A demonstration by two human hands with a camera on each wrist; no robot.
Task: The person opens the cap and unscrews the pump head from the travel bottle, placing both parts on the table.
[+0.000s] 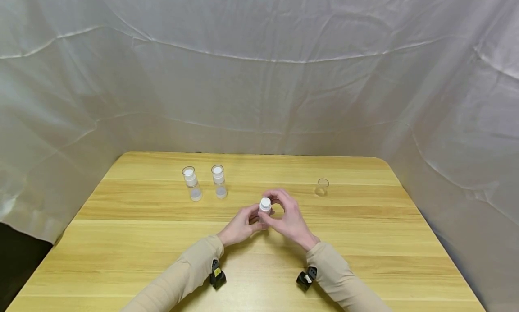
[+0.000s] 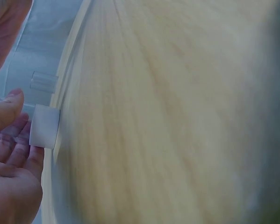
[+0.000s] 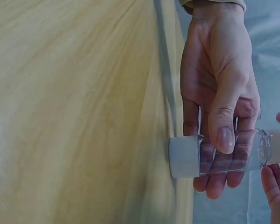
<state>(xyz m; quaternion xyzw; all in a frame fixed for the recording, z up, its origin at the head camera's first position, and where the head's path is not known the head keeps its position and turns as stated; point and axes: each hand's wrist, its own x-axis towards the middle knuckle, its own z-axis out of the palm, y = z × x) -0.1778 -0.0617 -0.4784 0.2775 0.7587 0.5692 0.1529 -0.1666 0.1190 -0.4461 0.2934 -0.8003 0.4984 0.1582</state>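
Near the table's middle, both hands are at a small clear bottle with a white base (image 3: 184, 157) and a white top (image 1: 265, 204). The left hand (image 1: 239, 226) grips its clear body (image 3: 242, 144), thumb on one side and fingers behind, as the right wrist view shows. From the other side the right hand (image 1: 289, 216) pinches the white top between thumb and fingers. Upright stands the bottle, its base low by the tabletop; whether it touches the wood I cannot tell. A clear cup-shaped cap (image 1: 322, 188) sits apart to the right.
Two similar bottles, one at the left (image 1: 192, 184) and a second bottle (image 1: 219, 182) beside it, stand at the back left with clear caps over their white tops. The wooden table (image 1: 121, 258) has grey sheeting (image 1: 259, 91) behind and at its sides.
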